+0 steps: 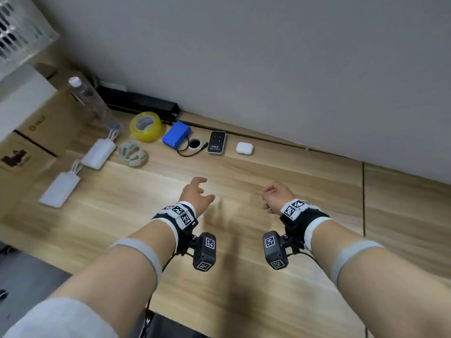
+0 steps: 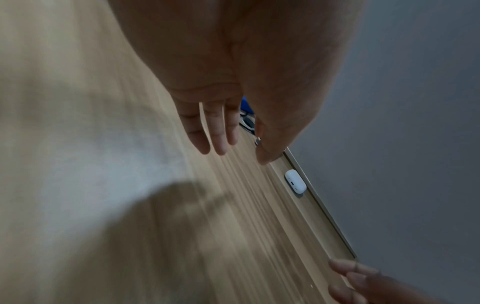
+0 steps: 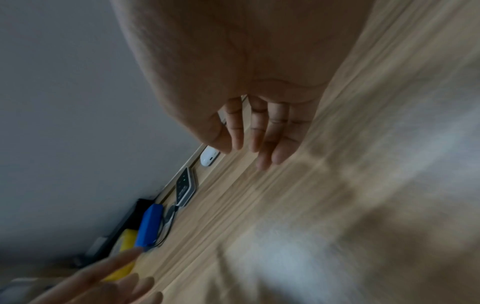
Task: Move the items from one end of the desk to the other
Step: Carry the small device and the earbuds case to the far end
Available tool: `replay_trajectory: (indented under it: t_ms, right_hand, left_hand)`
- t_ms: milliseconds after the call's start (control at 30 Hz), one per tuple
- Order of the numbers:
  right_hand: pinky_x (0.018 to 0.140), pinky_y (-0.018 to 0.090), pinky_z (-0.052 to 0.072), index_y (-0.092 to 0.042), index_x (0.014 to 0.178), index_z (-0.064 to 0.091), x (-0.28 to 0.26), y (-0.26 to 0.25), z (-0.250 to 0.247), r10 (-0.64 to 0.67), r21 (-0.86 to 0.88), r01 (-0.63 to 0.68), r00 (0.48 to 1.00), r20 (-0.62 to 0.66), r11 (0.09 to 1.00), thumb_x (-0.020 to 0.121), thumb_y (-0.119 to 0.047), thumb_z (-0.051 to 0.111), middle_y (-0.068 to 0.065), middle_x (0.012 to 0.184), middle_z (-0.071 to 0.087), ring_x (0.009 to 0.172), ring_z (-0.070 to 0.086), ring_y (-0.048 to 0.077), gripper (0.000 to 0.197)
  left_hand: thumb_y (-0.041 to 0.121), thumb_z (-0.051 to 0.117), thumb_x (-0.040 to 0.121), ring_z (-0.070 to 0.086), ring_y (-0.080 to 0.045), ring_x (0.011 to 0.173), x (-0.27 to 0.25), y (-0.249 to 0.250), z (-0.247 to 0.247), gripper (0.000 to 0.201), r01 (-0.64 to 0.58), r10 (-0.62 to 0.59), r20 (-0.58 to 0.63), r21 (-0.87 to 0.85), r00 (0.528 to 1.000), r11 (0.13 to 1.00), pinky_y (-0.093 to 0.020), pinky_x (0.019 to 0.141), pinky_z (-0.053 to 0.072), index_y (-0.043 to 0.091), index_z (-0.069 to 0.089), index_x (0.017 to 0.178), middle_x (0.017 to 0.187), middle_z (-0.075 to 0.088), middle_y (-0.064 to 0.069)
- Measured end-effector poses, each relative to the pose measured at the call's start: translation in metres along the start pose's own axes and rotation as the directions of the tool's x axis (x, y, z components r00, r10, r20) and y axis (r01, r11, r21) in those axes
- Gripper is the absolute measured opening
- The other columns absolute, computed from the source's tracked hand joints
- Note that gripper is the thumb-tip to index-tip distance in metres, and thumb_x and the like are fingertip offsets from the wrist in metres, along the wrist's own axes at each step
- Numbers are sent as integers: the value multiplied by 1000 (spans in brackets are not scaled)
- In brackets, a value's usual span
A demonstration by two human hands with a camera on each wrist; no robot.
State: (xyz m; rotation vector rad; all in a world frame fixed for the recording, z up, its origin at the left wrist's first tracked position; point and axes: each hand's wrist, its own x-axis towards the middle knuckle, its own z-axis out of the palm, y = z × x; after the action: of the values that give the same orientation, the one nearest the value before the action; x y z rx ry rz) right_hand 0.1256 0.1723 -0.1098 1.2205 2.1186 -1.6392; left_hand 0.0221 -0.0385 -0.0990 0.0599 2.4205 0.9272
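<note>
Small items lie along the wooden desk's [image 1: 244, 276] far-left part: a white earbud case [image 1: 244, 148], a dark remote-like device [image 1: 216, 142], a blue battery pack [image 1: 176, 136] with a black cable, a yellow tape roll [image 1: 146, 126], a clear tape roll [image 1: 133, 153], two white power banks [image 1: 98, 153] [image 1: 60, 189] and a clear bottle [image 1: 91, 102]. Both hands hover empty above mid-desk with relaxed fingers: my left hand [image 1: 199, 191] short of the device, my right hand [image 1: 273, 197] short of the earbud case [image 2: 295, 181] [image 3: 209, 159].
Cardboard boxes [image 1: 36, 137] stand at the left end under a white mesh basket [image 1: 19, 28]. A black bar [image 1: 139, 101] lies along the grey wall. A round cable hole [image 1: 194, 143] sits beside the battery pack. Bare wood extends right past a seam [image 1: 363, 198].
</note>
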Motion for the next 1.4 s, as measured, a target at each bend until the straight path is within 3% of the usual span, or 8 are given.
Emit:
replay_trajectory:
  t_ms: [133,300,567,833,967,1133,1267,1400]
  right_hand:
    - [64,35,56,-29,107,58,41,-21,16,-23,-204,9,998,-65,979,72,-25,58,14,104,66,73,68,28,35]
    - [79,31,49,-29,126,52,84,-49,33,-135,-397,43,969,-207,917,85,-23,64,5,130,43,87,59,23,44]
    - [105,45,44,-32,148,36,153,-71,55,-300,-652,168,949,-95,739,80,-21,66,0,152,36,126,47,33,75]
    - [88,49,50,-25,123,42,145,-64,62,-315,-765,140,945,-86,629,81,-18,61,5,123,50,108,49,34,48]
    - [81,43,53,-16,121,44,105,-41,50,-199,-648,45,966,-166,760,81,-22,65,8,119,48,100,58,35,45]
    - [61,23,40,-20,116,53,33,3,7,-41,-248,-36,954,-296,968,83,-26,71,8,117,48,80,56,22,39]
    - [75,31,53,-28,105,53,-38,50,-41,29,-9,-35,925,-379,999,79,-25,75,4,105,62,91,64,27,34]
    - [82,44,58,-26,106,56,-122,115,-104,109,178,-27,874,-473,984,78,-24,70,4,96,63,84,65,30,32]
  left_hand:
    - [23,65,89,60,-24,102,68,7,-5,64,-70,69,30,26,997,997,-32,87,51,29,37,147,140,40,-12]
    - [33,68,83,61,-30,115,146,26,0,68,-108,108,-59,11,992,994,-41,103,48,28,37,144,144,34,-12]
    - [56,72,73,41,-35,129,214,45,14,96,-206,262,-77,424,962,882,-49,99,47,27,24,151,138,37,-14]
    - [45,62,79,34,-37,128,206,51,19,77,-335,336,120,614,934,714,-47,94,43,31,26,145,138,37,-10]
    - [56,62,80,44,-35,126,177,50,28,76,-273,198,192,571,961,774,-46,97,45,15,30,135,135,45,-11]
    - [48,72,80,58,-28,94,112,64,54,79,-142,8,362,344,932,928,-34,78,46,10,31,135,109,55,-7]
    - [43,77,76,65,-29,92,42,79,97,64,-166,71,505,146,860,975,-38,77,57,10,47,122,103,65,-7]
    - [24,62,95,74,-26,70,-52,114,154,14,-182,187,619,-73,763,981,-28,46,54,13,58,103,97,71,-15]
